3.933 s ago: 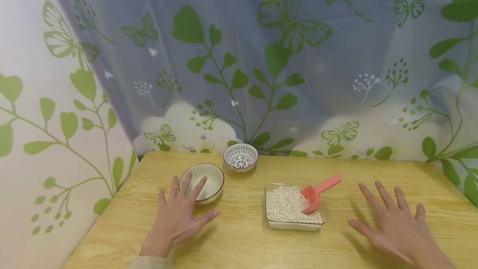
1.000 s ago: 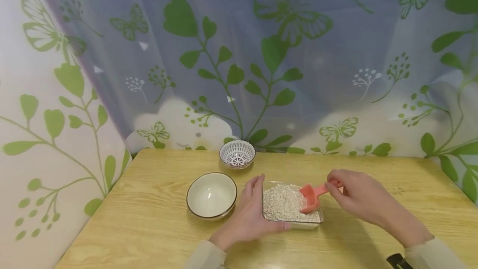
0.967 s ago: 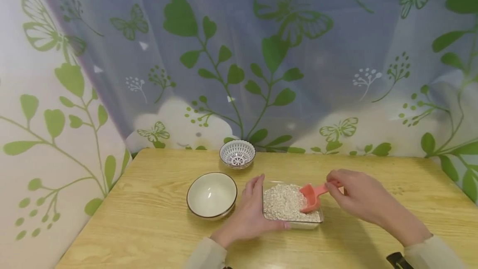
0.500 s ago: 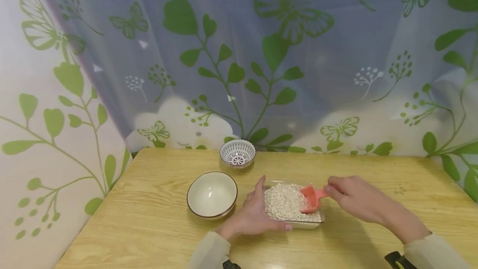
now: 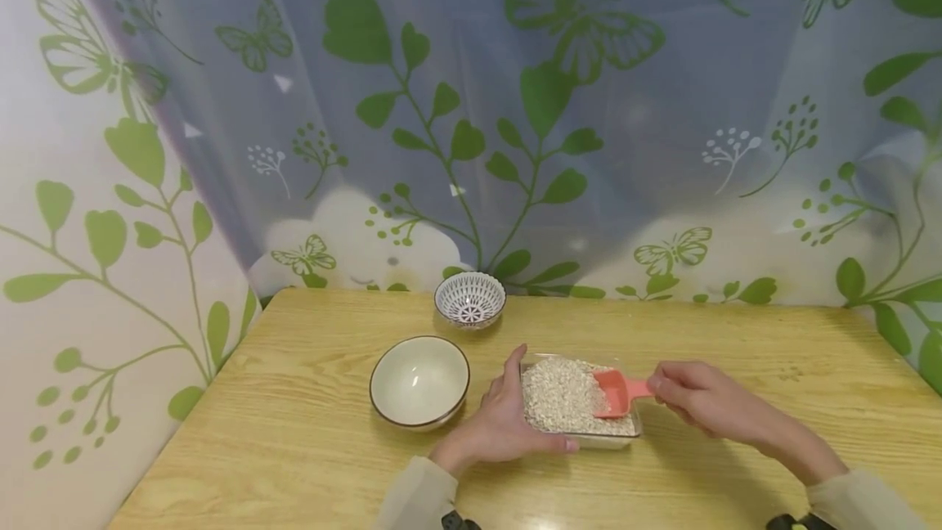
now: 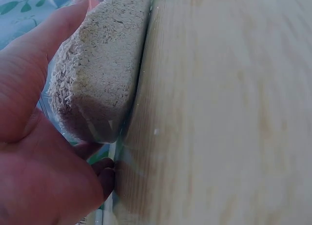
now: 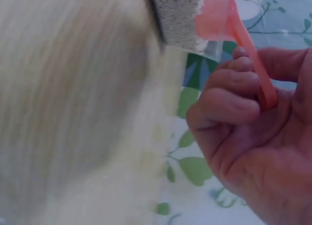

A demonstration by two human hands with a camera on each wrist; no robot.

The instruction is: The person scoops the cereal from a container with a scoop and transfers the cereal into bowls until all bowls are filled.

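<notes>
A clear rectangular glass container (image 5: pixel 589 438) full of rolled oats (image 5: pixel 561 396) stands on the table. My left hand (image 5: pixel 500 424) grips its left end, thumb along the front wall and fingers around the left side; the left wrist view shows the oats (image 6: pixel 105 64) through the glass beside that hand (image 6: pixel 39 112). A coral-pink scoop (image 5: pixel 616 394) lies with its bowl partly in the oats at the right end. My right hand (image 5: pixel 710 401) holds its handle, and in the right wrist view the fingers of that hand (image 7: pixel 248 122) curl around the handle (image 7: pixel 253 59).
A cream bowl (image 5: pixel 419 383) with a dark rim sits left of the container, close to my left forearm. Farther back is a small patterned bowl (image 5: pixel 469 301). The wooden table (image 5: pixel 280 424) ends at a leaf-and-butterfly curtain (image 5: pixel 441 105).
Both hands have come from spread above the table to the container and scoop. Over the last second the scoop's handle has swung lower and flatter. The cream bowl sits slightly nearer than at first.
</notes>
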